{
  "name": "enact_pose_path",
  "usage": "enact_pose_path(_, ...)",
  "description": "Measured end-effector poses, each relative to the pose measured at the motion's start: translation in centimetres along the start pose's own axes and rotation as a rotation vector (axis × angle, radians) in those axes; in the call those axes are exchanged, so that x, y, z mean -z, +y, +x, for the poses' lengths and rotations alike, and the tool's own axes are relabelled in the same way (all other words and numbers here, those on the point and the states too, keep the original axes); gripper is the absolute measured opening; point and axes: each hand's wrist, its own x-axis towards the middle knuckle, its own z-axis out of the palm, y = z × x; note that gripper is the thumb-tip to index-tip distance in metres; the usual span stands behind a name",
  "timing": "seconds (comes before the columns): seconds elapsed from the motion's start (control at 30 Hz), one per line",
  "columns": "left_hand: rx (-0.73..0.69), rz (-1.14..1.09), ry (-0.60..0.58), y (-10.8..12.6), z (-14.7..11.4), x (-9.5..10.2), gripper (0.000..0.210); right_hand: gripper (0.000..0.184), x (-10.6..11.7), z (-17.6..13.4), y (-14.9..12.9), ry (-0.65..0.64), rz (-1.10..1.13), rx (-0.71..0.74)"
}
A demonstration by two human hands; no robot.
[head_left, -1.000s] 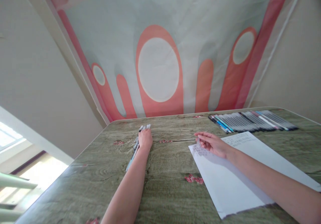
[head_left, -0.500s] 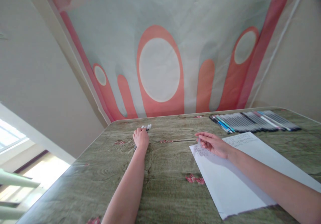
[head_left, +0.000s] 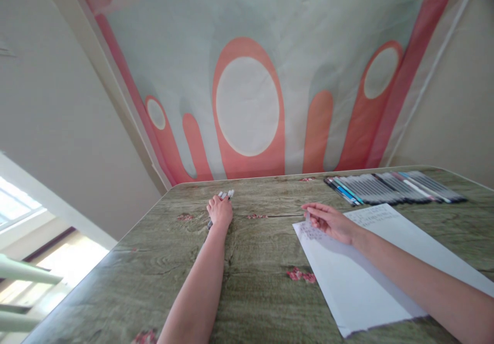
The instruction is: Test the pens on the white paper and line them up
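- Left hand [head_left: 219,211]: I had it lowered over a bundle of pens [head_left: 226,195], palm down and fingers bent. The hand covered most of the bundle; I could not tell how tightly the fingers closed on it.
- Bundle position: on the table [head_left: 262,261], at the far left, well apart from the paper [head_left: 358,277].
- Bundle orientation: the long axis ran away from me, its far end leaning slightly right. White ends pointed toward the table's far edge—caps or tails, I could not tell. A dark part showed by the wrist.
- Right hand [head_left: 330,223]: I had it above the paper's far-left corner, thumb and fingers nearly together on a small translucent item [head_left: 307,218]. Its kind was too small to tell.
- Step in hand: I judged it to be handling the loose pens with the left hand, the right hand waiting.
- Next move: in my judgement it called for fingers closed evenly around the whole bundle before any lift or slide—a loose grip could let one roll out.
- Farther out: a row of pens [head_left: 386,188] lay side by side beyond the paper, axes slanting from far left to near right.
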Motion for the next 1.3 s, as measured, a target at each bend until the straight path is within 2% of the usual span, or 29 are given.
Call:
enact_pose_path(0.23,0.034,-0.003,-0.004,-0.1,-0.1,0.7,0.029,0.02,-0.1,0.0,-0.1,-0.002,-0.001,-0.001)
enact_pose_path(0.37,0.006,-0.106,0.024,0.3,0.0,1.1,0.025,0.02,0.0,0.0,0.0,-0.014,0.0,-0.003)
enact_pose_path(0.43,-0.029,-0.267,0.029,1.2,-0.1,1.4,0.022,0.02,0.1,0.1,0.0,-0.015,0.004,-0.007)
enact_pose_path(0.5,-0.071,-0.542,-0.02,2.9,-0.4,1.7,0.019,0.02,0.2,0.1,0.1,-0.007,0.011,-0.012)
enact_pose_path(0.57,-0.089,-0.879,-0.143,5.3,-1.2,1.9,0.016,0.019,0.3,0.2,0.2,0.01,0.024,-0.013)
enact_pose_path(0.63,-0.127,-0.99,-0.21,8.1,-2.6,1.9,0.014,0.019,0.3,0.4,0.3,0.04,0.05,0.001)
enact_pose_path(0.7,-0.16,-1.256,-0.327,10.6,-4.3,2.0,0.012,0.019,0.3,0.5,0.4,0.083,0.085,0.027)
enact_pose_path(0.77,-0.211,-1.384,-0.396,12.4,-6.1,2.0,0.013,0.021,0.3,0.7,0.5,0.134,0.119,0.058)
enact_pose_path(0.83,-0.26,-1.406,-0.411,13.4,-7.6,2.1,0.016,0.021,0.3,0.9,0.6,0.174,0.134,0.084)
enact_pose_path(0.93,-0.354,-1.329,-0.37,13.7,-8.8,2.2,0.019,0.019,0.3,1.0,0.7,0.192,0.129,0.114)
enact_pose_path(1.13,-0.457,-1.172,-0.241,13.2,-8.7,3.1,0.017,0.02,0.0,0.8,0.7,0.225,0.104,0.14)
enact_pose_path(1.3,-0.487,-1.155,-0.143,13.0,-8.6,4.1,0.016,0.022,-0.5,0.7,0.6,0.244,0.06,0.174)
